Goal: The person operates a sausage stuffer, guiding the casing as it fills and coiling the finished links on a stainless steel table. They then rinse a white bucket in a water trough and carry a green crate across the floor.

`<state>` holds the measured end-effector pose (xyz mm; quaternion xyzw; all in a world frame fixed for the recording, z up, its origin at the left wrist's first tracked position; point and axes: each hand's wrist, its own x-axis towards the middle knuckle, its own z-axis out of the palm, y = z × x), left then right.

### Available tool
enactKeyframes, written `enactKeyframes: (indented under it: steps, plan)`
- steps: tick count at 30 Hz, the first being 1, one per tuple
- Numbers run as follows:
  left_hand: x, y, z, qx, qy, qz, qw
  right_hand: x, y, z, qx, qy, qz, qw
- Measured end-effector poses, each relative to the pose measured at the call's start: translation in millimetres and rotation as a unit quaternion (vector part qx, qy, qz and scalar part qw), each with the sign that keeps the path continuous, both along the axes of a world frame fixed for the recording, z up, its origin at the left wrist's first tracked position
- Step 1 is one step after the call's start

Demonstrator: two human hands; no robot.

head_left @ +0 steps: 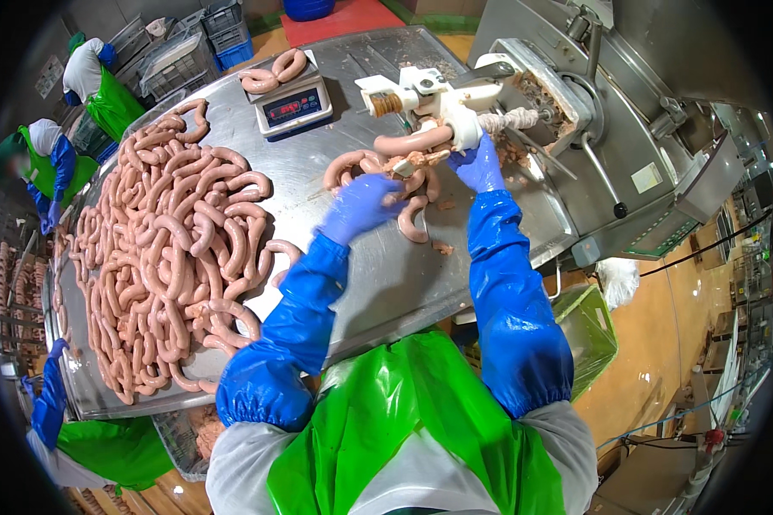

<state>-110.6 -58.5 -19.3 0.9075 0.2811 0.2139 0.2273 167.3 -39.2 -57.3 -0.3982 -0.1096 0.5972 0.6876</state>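
Note:
My left hand point(361, 206) in a purple glove hangs below a sausage point(412, 142) coming from the white nozzle fitting point(462, 127), fingers apart and slightly blurred, holding nothing visible. My right hand point(477, 167) is raised against the underside of the fitting, fingers curled; what they grip is hidden. A white gathered casing point(511, 120) sits on the tube to the right. Loose meat bits and several linked sausages point(412, 219) lie beneath on the steel table point(352, 309). A large pile of sausages point(163, 257) covers the table's left part.
A scale point(288, 110) with sausages stands at the back. The steel filling machine point(605, 172) occupies the right. Co-workers point(94, 86) stand along the left, one point(51, 403) at lower left. Stacked crates point(167, 69) are behind; a green-lined bin point(584, 335) is below the table's right edge.

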Motion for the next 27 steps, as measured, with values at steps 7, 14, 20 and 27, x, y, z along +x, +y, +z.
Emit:
enactKeyframes:
  steps: [7,14,20,27]
  plan:
    - [62,59,-35,-0.023,-0.275,-0.110,0.955,-11,7,8,0.031,0.042,0.032,0.998]
    - [36,-14,-127,-0.270,-0.339,0.176,0.884,-15,-2,18,0.007,0.028,0.037,0.999]
    - [-13,-57,-153,-0.359,-0.242,0.143,0.890,-9,-3,12,0.021,0.040,0.033,0.998]
    - [13,-37,-133,0.082,0.031,-0.025,0.996,-4,-1,10,0.023,0.039,0.035,0.998]
